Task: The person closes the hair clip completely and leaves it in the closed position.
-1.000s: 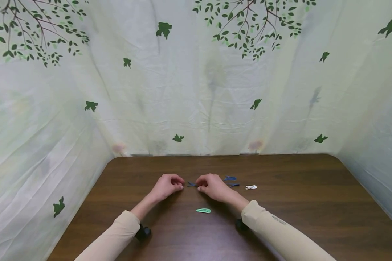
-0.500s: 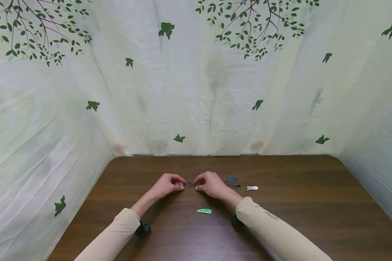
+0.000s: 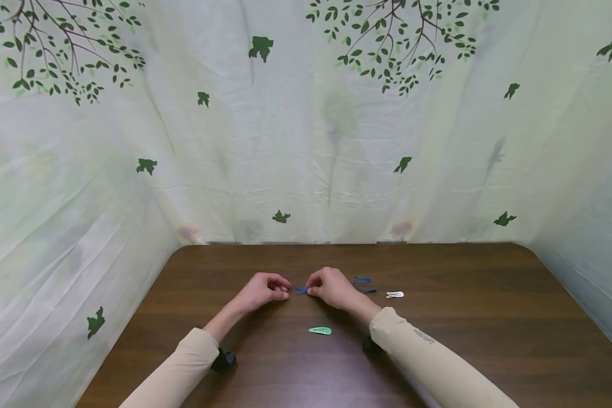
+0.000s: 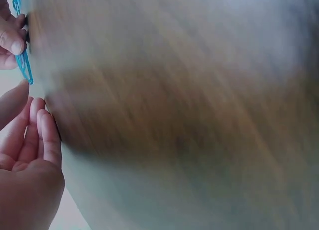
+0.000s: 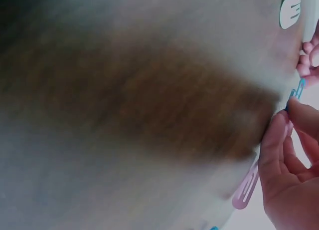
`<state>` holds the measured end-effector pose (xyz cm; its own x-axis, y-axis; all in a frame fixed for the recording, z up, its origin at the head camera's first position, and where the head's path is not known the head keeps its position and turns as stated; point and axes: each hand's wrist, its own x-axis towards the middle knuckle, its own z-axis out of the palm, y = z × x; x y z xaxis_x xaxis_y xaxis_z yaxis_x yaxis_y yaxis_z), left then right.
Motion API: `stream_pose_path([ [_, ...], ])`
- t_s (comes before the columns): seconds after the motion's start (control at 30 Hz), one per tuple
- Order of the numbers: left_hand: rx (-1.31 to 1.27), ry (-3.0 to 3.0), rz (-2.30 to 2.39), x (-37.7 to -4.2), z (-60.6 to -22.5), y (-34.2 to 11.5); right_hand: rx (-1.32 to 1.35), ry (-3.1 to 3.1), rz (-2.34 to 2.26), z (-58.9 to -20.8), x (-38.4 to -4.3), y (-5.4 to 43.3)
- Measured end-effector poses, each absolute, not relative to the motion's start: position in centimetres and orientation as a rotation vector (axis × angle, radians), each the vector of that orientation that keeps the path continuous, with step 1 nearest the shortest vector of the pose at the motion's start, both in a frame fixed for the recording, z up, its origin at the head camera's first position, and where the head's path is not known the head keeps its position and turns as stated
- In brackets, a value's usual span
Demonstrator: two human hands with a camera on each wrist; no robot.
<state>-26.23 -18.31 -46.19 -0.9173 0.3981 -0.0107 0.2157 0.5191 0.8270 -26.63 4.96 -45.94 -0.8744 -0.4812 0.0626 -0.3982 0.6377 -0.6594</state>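
Note:
Between the thumb and fingers of my right hand (image 3: 330,289), a blue snap hair clip (image 3: 301,290) is pinched near one end. Its free end points left, toward my other hand, as the left wrist view shows with the clip (image 4: 25,68) hanging by the thumb tip. My left hand (image 3: 263,290) is just left of the clip with fingers loosely bent and nothing in them. In the head view a small gap separates them. A green hair clip (image 3: 320,330) lies on the table nearer to me.
Just right of my right hand lie two more blue hair clips, one farther back (image 3: 362,280) and one nearer (image 3: 369,290). A white hair clip (image 3: 395,294) is beyond them. The brown wooden table (image 3: 464,317) meets a leaf-printed curtain (image 3: 306,141) at its back edge.
The blue clip in my right hand has turned a little and shows more of its flat side. Both hands stay almost in place; the head view has shifted slightly.

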Motion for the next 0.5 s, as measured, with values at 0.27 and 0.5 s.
stream_pose_path([
  [0.27, 0.532, 2.559, 1.395, -25.5, -45.8, -18.0, -0.722, 2.727, -1.088, -45.3, -26.2, 5.5],
  [0.5, 0.479, 2.605, 1.358, -25.0, -45.8, -17.8, -0.798, 2.704, -1.117, -44.9, -25.3, 6.1],
])
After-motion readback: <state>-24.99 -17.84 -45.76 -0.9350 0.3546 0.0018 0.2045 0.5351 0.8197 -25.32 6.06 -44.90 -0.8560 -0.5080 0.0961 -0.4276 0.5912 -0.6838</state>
